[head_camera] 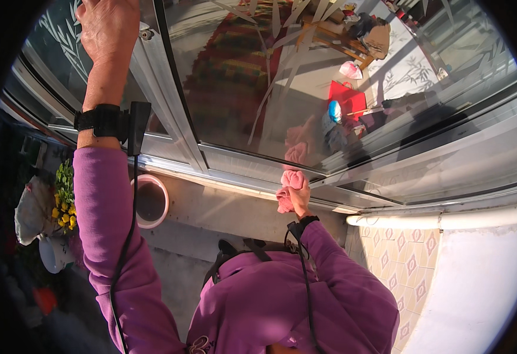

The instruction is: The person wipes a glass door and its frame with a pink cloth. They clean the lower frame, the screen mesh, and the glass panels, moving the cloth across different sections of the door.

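My right hand [300, 197] grips a bunched pink cloth [292, 180] low by the bottom rail of a metal-framed glass door [249, 161]. The cloth's reflection shows in the pane just above it. High at the upper left, my left hand [110, 31] is raised by the door's upright metal frame [152, 66], near a small metal fitting [145, 33]. Its fingers are cut off by the picture's edge, so its grip is hidden. A pink-rimmed basin [166, 199] of dark water stands on the step below the door.
Yellow flowers [66, 217] and a white pot [55, 254] stand at the left. A white pipe [393, 220] runs along the right wall above patterned tiles [389, 252]. Through the glass show a red bag [347, 98] and a wooden bench [338, 46]. Black cables hang along both sleeves.
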Action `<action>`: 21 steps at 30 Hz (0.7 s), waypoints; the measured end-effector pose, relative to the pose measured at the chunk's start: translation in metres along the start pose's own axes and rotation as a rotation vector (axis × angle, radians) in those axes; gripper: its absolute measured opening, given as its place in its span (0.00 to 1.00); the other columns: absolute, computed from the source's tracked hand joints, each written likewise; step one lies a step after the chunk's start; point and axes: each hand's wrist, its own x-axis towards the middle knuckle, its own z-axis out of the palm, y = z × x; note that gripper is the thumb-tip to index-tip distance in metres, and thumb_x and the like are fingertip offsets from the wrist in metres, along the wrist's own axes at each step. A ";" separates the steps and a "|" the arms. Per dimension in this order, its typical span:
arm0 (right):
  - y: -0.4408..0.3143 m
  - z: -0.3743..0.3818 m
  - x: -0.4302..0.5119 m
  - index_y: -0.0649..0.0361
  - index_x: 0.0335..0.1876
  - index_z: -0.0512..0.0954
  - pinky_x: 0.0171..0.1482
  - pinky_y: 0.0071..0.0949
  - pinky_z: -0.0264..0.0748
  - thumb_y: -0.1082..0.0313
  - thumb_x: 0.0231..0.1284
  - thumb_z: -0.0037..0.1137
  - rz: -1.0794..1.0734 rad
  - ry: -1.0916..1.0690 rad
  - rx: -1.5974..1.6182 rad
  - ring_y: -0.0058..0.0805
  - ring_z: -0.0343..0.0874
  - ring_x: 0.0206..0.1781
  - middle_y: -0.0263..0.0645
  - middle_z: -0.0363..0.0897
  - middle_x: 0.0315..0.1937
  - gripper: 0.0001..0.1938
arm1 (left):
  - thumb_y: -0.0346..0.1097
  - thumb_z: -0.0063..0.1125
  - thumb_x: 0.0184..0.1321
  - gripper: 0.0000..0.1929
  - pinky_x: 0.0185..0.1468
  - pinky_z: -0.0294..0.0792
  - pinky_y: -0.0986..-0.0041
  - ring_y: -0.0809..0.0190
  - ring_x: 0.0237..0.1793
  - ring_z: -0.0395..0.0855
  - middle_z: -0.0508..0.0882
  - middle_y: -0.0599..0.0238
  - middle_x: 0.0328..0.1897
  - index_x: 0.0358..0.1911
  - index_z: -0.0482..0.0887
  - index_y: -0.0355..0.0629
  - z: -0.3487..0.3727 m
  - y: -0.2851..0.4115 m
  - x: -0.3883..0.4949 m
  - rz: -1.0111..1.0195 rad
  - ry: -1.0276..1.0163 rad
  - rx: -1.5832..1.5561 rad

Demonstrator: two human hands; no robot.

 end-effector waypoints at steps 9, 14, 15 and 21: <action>-0.012 0.007 0.046 0.49 0.52 0.78 0.61 0.46 0.77 0.48 0.70 0.46 0.702 -0.484 1.391 0.40 0.82 0.56 0.35 0.83 0.54 0.17 | 0.32 0.54 0.67 0.22 0.69 0.65 0.57 0.41 0.65 0.72 0.73 0.43 0.66 0.64 0.73 0.38 0.027 -0.019 -0.005 -0.035 0.068 -0.163; -0.074 0.114 0.063 0.46 0.52 0.79 0.63 0.44 0.76 0.47 0.75 0.37 0.920 -0.160 1.400 0.34 0.83 0.54 0.29 0.85 0.49 0.18 | 0.33 0.55 0.67 0.23 0.69 0.66 0.58 0.43 0.66 0.71 0.72 0.46 0.67 0.65 0.73 0.40 0.021 -0.007 -0.002 -0.035 0.090 -0.145; -0.086 0.131 0.057 0.46 0.53 0.78 0.62 0.44 0.77 0.48 0.75 0.35 0.877 -0.243 1.391 0.33 0.83 0.54 0.28 0.85 0.49 0.19 | 0.33 0.55 0.67 0.23 0.68 0.66 0.58 0.43 0.66 0.71 0.72 0.47 0.68 0.65 0.73 0.40 0.019 -0.007 -0.001 -0.034 0.094 -0.143; -0.136 0.240 0.039 0.49 0.52 0.78 0.60 0.34 0.79 0.57 0.78 0.43 1.200 -0.372 1.304 0.29 0.83 0.54 0.29 0.85 0.50 0.12 | 0.33 0.55 0.68 0.23 0.68 0.67 0.60 0.45 0.67 0.71 0.71 0.50 0.69 0.67 0.72 0.42 0.016 -0.005 -0.002 -0.095 0.042 -0.195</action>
